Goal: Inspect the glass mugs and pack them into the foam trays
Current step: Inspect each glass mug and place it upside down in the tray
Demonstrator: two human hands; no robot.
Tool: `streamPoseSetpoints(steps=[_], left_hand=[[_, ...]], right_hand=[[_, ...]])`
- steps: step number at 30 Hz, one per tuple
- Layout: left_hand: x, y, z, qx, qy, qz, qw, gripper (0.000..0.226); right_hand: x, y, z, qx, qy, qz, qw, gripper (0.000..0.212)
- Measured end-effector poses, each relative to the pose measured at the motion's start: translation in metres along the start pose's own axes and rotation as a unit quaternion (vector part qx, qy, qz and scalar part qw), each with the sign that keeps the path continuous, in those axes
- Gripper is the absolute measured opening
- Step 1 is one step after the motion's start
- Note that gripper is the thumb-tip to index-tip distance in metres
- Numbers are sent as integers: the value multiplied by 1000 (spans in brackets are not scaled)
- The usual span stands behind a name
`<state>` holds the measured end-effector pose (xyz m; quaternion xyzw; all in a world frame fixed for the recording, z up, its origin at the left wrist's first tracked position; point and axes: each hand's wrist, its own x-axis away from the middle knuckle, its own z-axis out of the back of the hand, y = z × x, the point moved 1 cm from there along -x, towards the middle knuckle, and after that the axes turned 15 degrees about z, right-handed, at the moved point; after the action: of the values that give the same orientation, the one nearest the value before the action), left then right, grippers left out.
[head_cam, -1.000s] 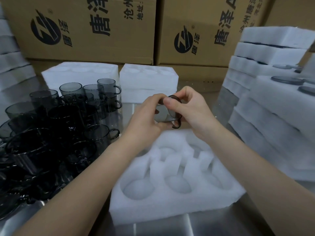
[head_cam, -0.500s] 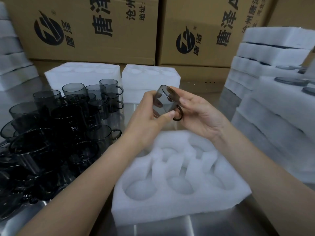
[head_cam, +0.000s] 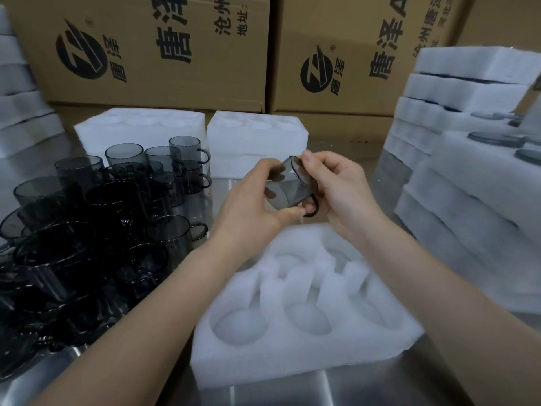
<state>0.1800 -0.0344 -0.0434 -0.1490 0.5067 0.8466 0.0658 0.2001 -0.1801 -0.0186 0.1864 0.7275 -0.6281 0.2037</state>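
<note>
As fingers (head_cam: 310, 159) clasp it, mug (head_cam: 288, 190) tilted between

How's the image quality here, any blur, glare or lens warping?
Head view: dim, even light; wide-angle warping tilts the cardboard boxes and foam stacks at the edges; the held mug looks fairly sharp, the mug pile sinks into darkness.

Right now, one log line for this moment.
phase: inspect | glass mug: tilted, in both grips | left grip: holds body | right grip: pinches edge | foam tray: visible pockets empty | unpacked mugs: left of tray
</note>
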Motion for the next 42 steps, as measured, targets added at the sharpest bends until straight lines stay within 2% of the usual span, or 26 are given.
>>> streamPoseSetpoints(steps=[4, 8, 11, 14, 17, 19, 22, 25, 31, 36, 40, 42], left_hand=[[-1, 2, 2, 40, 41, 19, 998, 58], [0, 5, 8, 104, 112, 33, 988, 54], [-1, 4, 9, 110, 96, 34, 989, 58], [-1, 4, 8, 85, 75, 15, 993, 72], [0, 5, 8, 87, 89, 9, 992, 82], [1, 5, 9, 102, 100, 8, 990, 74], [1, 6, 10, 123, 101, 21, 987, 47], [1, 6, 11, 144, 90, 50, 984, 37], [0, 5, 13, 179, 74, 113, 975, 43], [-1, 5, 11, 194, 59, 125, 971, 40], [-1, 4, 10, 182, 49, 102, 977, 24], [0, 4, 10, 187, 42, 80, 978, 27]], right_hand=[[-3, 3, 3, -67, -8, -26, 997, 21], [-2, 8, 4, -44, -115, -74, 990, 25], [2, 9, 2, -28, -170, -58, 983, 27], [2, 8, 3, -39, -175, -50, 983, 26], [2, 8, 2, -62, -173, -53, 982, 22], [0, 8, 3, -78, -165, -49, 982, 24], [0, 8, 5, -97, -165, -39, 981, 26], [1, 8, 5, -131, -183, -33, 974, 28], [2, 5, 1, -165, -191, 0, 968, 25], [2, 4, -1, -74, -173, 31, 982, 27], [0, 3, 0, -73, -180, -18, 981, 37], [-1, 3, 1, -65, -185, -44, 980, 45]])
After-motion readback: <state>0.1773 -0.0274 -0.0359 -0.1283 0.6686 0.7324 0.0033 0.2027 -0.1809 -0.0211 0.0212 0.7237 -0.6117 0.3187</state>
